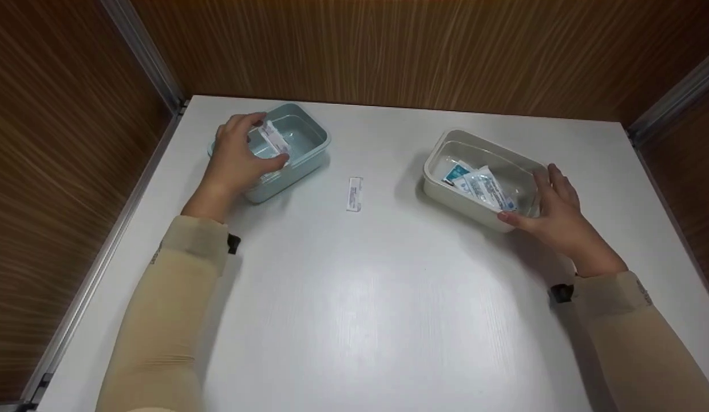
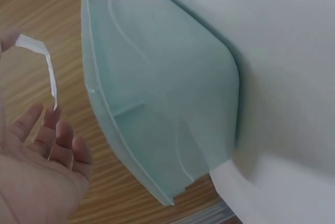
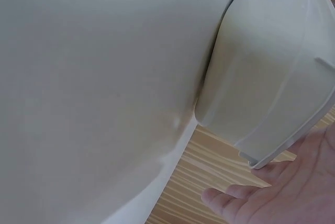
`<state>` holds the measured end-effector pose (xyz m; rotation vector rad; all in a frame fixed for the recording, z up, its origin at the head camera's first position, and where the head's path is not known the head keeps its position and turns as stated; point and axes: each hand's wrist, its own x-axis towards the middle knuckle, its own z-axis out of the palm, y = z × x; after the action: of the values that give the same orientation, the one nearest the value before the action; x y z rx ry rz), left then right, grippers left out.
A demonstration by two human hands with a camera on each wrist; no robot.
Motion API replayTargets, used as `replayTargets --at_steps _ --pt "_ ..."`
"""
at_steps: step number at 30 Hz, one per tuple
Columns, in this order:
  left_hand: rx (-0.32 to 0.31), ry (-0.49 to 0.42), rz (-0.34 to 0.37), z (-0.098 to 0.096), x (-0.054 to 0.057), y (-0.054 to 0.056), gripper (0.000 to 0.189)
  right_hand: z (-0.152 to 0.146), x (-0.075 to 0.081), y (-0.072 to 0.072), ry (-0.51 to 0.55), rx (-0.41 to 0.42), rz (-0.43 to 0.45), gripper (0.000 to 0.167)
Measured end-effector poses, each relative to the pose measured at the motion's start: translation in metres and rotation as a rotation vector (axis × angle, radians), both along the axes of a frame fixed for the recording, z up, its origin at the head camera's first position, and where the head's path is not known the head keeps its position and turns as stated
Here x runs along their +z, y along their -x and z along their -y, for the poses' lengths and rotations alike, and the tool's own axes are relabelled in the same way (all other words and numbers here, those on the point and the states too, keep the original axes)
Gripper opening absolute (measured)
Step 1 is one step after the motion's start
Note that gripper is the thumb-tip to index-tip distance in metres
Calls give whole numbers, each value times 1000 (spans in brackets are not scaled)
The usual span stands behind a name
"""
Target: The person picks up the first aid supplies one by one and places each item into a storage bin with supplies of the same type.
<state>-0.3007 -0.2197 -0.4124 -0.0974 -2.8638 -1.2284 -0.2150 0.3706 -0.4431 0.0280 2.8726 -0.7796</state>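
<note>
My left hand (image 1: 237, 151) is over the near left side of a pale blue-green bin (image 1: 312, 157). Between its thumb and a fingertip it pinches a small white printed packet (image 1: 273, 138), seen edge-on and bent as a white strip (image 2: 51, 69) in the left wrist view. On the right, my right hand (image 1: 557, 214) spans the end of a cream bin (image 1: 466, 197), thumb by the near rim and fingers by the far corner. Those fingers (image 3: 238, 195) look loosely extended beside the rim. Blue-and-white sachets (image 1: 483, 186) lie inside the cream bin.
Another small white printed packet (image 1: 354, 194) lies flat on the white table (image 1: 354, 320) between the two bins. Wood-grain panels (image 1: 377, 51) wall in the back and both sides of the table.
</note>
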Motion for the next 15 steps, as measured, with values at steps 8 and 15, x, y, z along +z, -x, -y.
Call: replayTargets --at_steps 8,15 --pt "112 75 66 15 -7 14 100 1 -2 1 21 6 -4 135" --pt "120 115 68 17 -9 16 107 -3 -2 0 19 6 -17 134"
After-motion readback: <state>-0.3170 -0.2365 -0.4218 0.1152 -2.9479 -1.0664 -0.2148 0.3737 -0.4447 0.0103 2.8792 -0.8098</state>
